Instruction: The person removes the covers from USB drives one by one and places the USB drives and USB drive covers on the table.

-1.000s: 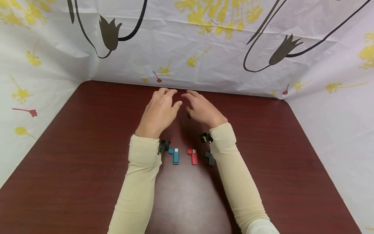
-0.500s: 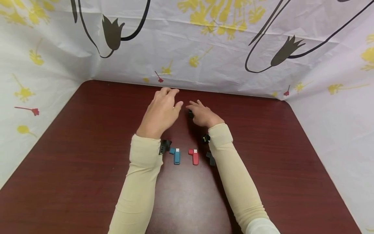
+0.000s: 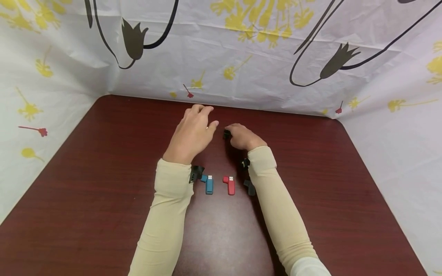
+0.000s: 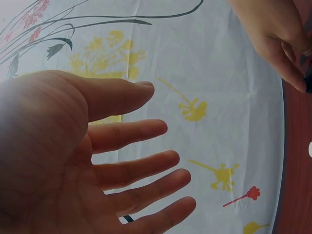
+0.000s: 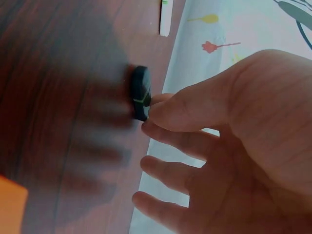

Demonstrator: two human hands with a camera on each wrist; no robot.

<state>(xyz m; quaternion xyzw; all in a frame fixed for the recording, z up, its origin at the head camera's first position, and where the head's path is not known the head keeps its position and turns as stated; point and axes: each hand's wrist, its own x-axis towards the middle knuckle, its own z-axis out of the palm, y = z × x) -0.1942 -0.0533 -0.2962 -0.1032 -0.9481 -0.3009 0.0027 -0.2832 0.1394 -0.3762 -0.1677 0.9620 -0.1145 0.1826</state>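
Observation:
My right hand (image 3: 243, 137) reaches down near the back of the table, thumb and index finger pinching the end of a small black block with a thin green line (image 5: 140, 92). The other fingers of that hand extend loosely in the right wrist view. To its left, my left hand (image 3: 192, 132) hovers, palm turned inward, fingers spread and holding nothing. Nearer the front, a blue USB stick (image 3: 209, 186), a red USB stick (image 3: 231, 186) and a dark grey USB stick (image 3: 251, 189) lie in a row; the right sleeve partly covers the grey one.
A white stick-like piece (image 5: 166, 18) lies near the table's back edge, mostly hidden by the left hand in the head view. An orange corner (image 5: 10, 204) shows in the right wrist view. Patterned white sheeting (image 3: 193, 50) encloses the dark red table (image 3: 103, 161).
My right hand has lowered and moved slightly toward me, its fingers closing at the small black block. My left hand has hardly moved.

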